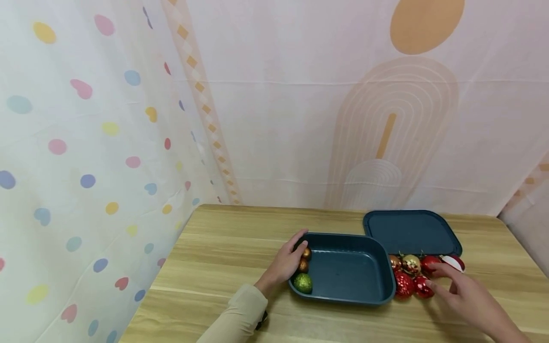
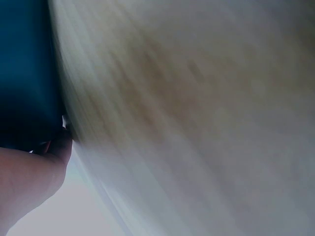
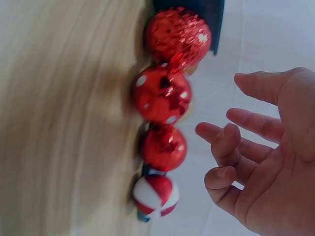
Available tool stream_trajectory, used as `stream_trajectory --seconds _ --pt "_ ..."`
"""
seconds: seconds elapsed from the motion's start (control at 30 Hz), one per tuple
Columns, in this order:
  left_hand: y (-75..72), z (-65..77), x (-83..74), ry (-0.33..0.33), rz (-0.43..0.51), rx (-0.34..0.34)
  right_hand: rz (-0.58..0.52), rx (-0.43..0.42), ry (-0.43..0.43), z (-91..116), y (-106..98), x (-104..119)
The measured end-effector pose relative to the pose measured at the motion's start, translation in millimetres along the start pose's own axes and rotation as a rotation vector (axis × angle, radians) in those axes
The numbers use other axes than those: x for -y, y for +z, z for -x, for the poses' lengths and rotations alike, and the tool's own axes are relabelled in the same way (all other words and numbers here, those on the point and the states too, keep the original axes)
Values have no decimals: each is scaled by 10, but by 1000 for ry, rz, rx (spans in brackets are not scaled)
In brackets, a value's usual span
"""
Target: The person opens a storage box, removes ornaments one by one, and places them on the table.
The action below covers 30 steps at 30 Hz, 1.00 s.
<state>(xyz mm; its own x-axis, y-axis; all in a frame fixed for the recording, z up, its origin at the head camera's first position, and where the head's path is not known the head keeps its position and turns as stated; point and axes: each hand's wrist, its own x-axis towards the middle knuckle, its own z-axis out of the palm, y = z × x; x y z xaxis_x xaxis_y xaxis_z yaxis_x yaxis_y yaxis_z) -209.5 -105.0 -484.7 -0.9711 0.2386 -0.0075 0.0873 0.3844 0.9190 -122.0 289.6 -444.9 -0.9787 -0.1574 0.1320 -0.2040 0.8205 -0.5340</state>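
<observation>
My left hand [image 1: 288,261] grips the left rim of a dark blue rectangular container [image 1: 343,274], its thumb over the edge. Along that container's left side lie a glittery green bauble [image 1: 303,283] and two copper-brown baubles [image 1: 302,265]. Over the baubles on the right, my right hand [image 1: 465,293] hovers with fingers spread and loosely bent, holding nothing. Beneath it are a red dotted bauble [image 3: 162,94], a textured red bauble [image 3: 177,37], a shiny red bauble [image 3: 165,147] and a red-and-white bauble [image 3: 155,194]. A gold bauble [image 1: 411,264] and a copper one [image 1: 394,262] sit behind them.
A dark blue lid [image 1: 411,232] lies flat behind the baubles, close to the container's right back corner. All of it rests on a wood-grain table [image 1: 223,247], with patterned curtains [image 1: 274,119] at the back and left.
</observation>
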Motion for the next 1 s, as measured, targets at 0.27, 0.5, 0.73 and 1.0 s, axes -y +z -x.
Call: stream_trajectory --seconds 0.27,0.5,0.73,1.0 --pt "-1 3 9 -7 -3 -2 -31 -60 -90 -123 18 311" --pt "-2 1 5 -3 -7 -4 -125 -46 -177 -271 167 601" --pt "7 8 13 -1 1 1 -191 47 -204 -398 338 830" --pt "-4 8 4 -8 7 -1 -235 67 -304 -505 558 1009"
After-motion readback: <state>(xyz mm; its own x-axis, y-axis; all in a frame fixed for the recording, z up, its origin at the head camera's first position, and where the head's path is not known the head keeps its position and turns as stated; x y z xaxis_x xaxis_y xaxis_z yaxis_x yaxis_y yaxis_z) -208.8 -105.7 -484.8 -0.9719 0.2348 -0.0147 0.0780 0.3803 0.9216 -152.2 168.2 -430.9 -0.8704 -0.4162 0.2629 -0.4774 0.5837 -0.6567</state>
